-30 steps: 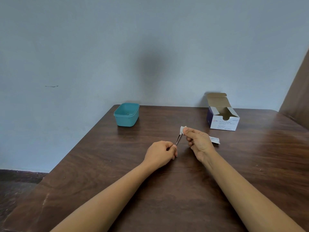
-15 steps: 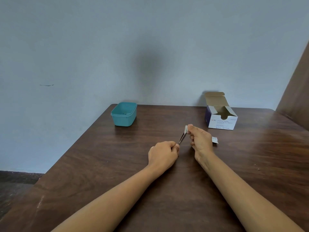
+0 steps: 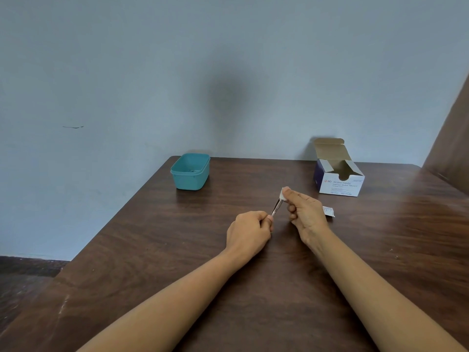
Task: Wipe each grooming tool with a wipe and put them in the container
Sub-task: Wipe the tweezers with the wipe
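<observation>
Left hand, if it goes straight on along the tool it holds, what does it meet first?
Probably the white wipe pinched by the right hand; the tool in the left hand points into it.

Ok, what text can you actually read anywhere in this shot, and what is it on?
"BD": logo on the open box front.
"Alcohol Swabs": beside that logo.
"Isopropyl Alcohol 70%": line beneath, its end blurred.
Smaller lines lower on the box: too small to read.
The packet behind the right hand: print too blurred to read.
On the teal container, tool, wipe: no text seen.
</observation>
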